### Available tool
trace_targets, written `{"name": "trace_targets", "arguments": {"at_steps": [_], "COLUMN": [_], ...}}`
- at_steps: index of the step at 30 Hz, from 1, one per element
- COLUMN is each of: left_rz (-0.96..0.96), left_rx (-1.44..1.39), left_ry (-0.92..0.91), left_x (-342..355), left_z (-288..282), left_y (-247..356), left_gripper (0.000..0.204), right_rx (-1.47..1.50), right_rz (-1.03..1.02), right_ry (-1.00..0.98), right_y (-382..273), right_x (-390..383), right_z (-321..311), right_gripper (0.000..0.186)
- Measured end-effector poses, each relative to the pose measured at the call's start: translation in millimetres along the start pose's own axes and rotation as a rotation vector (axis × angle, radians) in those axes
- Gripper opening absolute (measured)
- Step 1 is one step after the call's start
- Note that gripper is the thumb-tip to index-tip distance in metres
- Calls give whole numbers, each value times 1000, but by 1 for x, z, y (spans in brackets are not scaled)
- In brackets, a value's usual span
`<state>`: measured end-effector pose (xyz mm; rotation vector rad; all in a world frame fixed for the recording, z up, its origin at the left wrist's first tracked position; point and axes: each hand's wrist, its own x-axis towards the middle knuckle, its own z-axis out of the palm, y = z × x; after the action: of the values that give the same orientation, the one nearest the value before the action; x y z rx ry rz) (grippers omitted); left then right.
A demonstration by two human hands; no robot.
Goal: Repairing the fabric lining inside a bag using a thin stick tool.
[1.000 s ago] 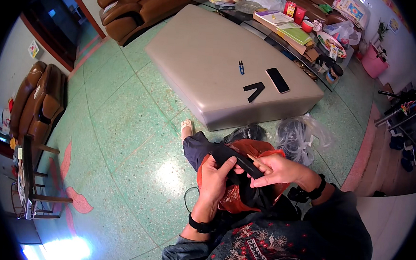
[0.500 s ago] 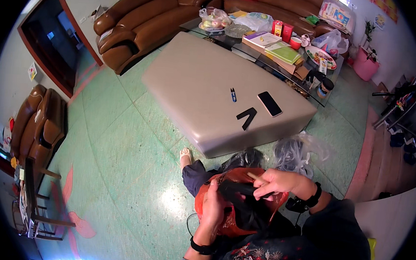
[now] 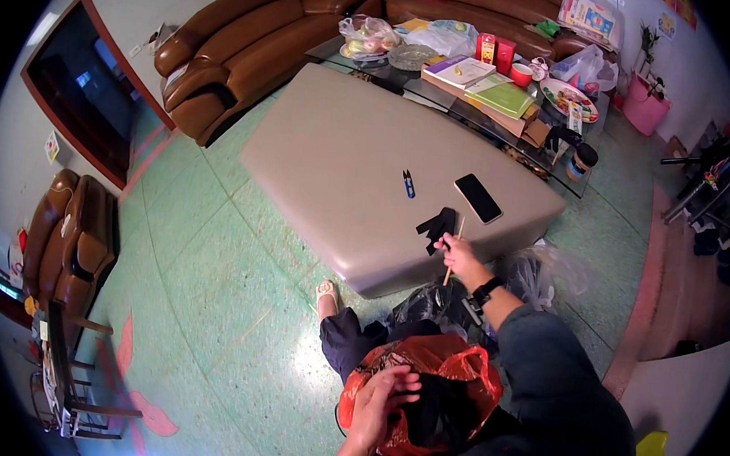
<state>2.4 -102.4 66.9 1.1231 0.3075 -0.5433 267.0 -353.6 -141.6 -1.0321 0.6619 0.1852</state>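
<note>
A red plastic bag [image 3: 479, 377] sits on my lap with black fabric [image 3: 437, 412] bunched inside it. My left hand [image 3: 381, 400] rests at the bag's left side, fingers loosely stretched and apart, holding nothing. Reaching forward to the near edge of the beige ottoman [image 3: 361, 161], my right hand [image 3: 458, 257] is closed around a thin wooden stick [image 3: 447, 276]. Just beyond its fingertips lie black strips [image 3: 439, 224], one over another; whether the fingers still touch one is unclear. Blue-handled thread snips [image 3: 409, 184] and a phone [image 3: 479, 198] lie farther back on the ottoman.
Behind the ottoman stands a glass table [image 3: 436, 94] loaded with books, bags, a plate and a jar. Clear plastic bags [image 3: 537, 276] and a black bag [image 3: 427, 303] lie on the floor in front of me. Brown sofas [image 3: 251, 33] line the back.
My right hand has moved from the bag forward to the ottoman, carrying the stick. Another black strip now lies with the one there. My left hand has let go of the black fabric.
</note>
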Motion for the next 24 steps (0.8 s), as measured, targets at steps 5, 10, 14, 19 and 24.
{"name": "trace_targets", "arguments": {"at_steps": [5, 10, 14, 19, 24], "left_rz": [-11, -4, -9, -14, 74], "left_rx": [-4, 46, 25, 24, 45], "left_ry": [-1, 13, 23, 15, -41], "left_x": [7, 10, 9, 7, 1], "left_z": [-7, -1, -5, -7, 0], "left_y": [-3, -4, -8, -10, -5], "left_gripper": [35, 31, 29, 27, 24], "right_rx": [-471, -655, -768, -719, -892], "right_rz": [-38, -254, -254, -410, -569], "right_ry": [225, 296, 300, 216, 287], "right_y": [20, 21, 0, -24, -34], "right_x": [-7, 17, 22, 38, 48], "right_z": [29, 6, 24, 31, -16], "right_gripper": [44, 45, 37, 21, 25]}}
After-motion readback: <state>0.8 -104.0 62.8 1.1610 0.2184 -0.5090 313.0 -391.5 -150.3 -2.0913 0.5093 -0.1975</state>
